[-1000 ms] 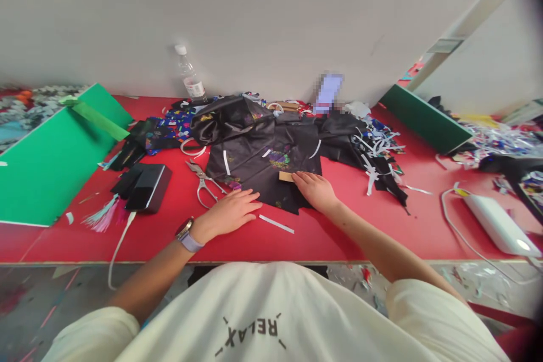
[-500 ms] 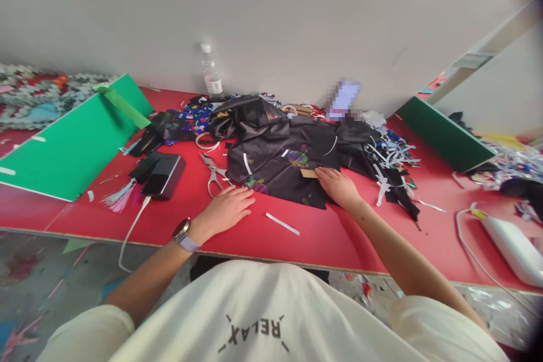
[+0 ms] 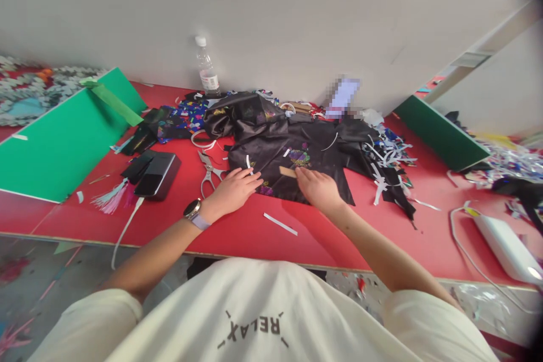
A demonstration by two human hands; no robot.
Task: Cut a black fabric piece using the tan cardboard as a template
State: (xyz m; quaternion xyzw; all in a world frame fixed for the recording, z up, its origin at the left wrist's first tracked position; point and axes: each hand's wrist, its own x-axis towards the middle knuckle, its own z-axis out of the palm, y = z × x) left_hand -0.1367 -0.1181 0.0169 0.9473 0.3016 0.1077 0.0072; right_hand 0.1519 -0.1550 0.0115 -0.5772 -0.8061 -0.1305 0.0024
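A dark, shiny cloth with coloured flower prints (image 3: 271,150) is spread over the red table. My left hand (image 3: 235,189) lies flat on its near-left edge with fingers stretched out, holding nothing. My right hand (image 3: 317,188) grips a small tan flat piece, like card or wood (image 3: 288,172), against the cloth's near part. The fingers partly cover that piece. One white strip (image 3: 248,163) lies on the cloth just beyond my left fingers. Metal scissors (image 3: 208,172) rest beside the cloth, left of my left hand.
A black box-like device with a cable (image 3: 163,175) sits left. A plastic bottle (image 3: 207,70) stands by the grey partition (image 3: 263,22). Fabric scraps (image 3: 392,155) pile up at right, near a white power bank-like device (image 3: 504,243). Green panels (image 3: 72,141) flank the workspace.
My right hand has slid left across the cloth with the tan piece. My left hand has moved slightly right and forward onto the cloth, whose near edge has shifted.
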